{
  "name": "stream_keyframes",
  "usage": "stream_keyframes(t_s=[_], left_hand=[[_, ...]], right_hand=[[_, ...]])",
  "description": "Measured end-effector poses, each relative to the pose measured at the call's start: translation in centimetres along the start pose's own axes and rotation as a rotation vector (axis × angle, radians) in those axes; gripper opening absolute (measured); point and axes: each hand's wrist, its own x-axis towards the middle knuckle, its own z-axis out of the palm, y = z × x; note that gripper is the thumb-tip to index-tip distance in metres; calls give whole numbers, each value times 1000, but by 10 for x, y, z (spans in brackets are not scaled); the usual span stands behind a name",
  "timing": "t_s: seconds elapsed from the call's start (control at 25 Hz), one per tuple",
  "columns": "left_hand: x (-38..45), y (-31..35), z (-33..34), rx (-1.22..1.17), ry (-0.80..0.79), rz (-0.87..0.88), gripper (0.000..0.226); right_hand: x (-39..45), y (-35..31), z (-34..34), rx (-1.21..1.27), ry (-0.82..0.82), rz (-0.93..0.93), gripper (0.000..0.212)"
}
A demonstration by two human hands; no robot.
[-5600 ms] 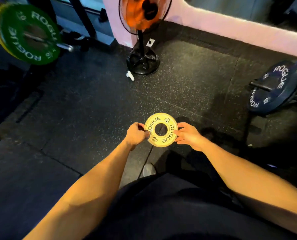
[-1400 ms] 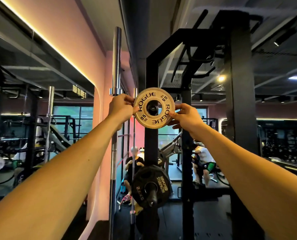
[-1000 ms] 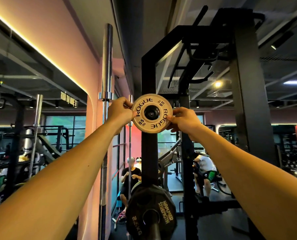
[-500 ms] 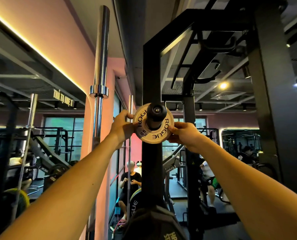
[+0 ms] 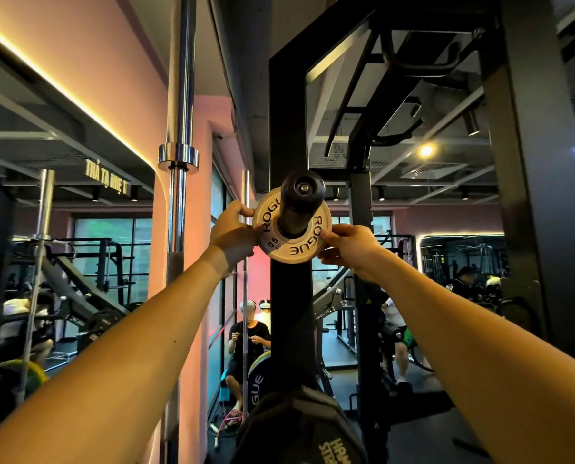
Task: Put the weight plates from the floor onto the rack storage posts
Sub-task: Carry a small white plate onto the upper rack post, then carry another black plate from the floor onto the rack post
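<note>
Both grips pinching plate, on post

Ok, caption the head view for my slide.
Both hands, left hand and right hand, slide small Rogue plate onto rack storage post.

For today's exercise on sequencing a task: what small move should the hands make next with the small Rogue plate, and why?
Probably push the small Rogue plate further back along the storage post toward the rack upright, then release. The post's end cap already pokes through its hole, and the left hand and right hand pinch its rim on either side.
</note>
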Motion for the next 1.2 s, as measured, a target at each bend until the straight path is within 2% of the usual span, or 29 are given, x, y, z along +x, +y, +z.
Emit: stream_keyframes(t_s=[0.12, 0.24, 0.4, 0.6, 0.68, 0.88, 1.0, 1.08, 1.2], left_hand=[[-15, -12, 9, 25, -16, -80, 42], [-42, -27, 27, 75, -10, -236, 47], [-76, -35, 66, 237, -218, -159, 38], [-138, -24, 145, 228, -480, -91, 31], [-182, -21, 190, 198, -608, -88, 26], [-315, -19, 286, 97, -852, -135, 19], [-426, -19, 338, 76, -1074, -234, 22], [-500, -18, 365, 86, -1257, -291, 27], [-597, -21, 388, 143, -1430, -342, 27]], right_hand=[[-15, 5, -3, -101, 2, 28, 44], [-41, 14, -17, -333, 46, 46, 45], [-92, 27, -57, -580, 95, 81, 37], [-190, 53, -133, -852, 192, 227, 34], [-248, 67, -172, -921, 231, 334, 33], [-413, 95, -237, -1096, 209, 586, 31], [-542, 120, -262, -1074, 203, 777, 35], [-631, 132, -276, -1012, 255, 944, 40], [-750, 144, -282, -910, 330, 1133, 42]])
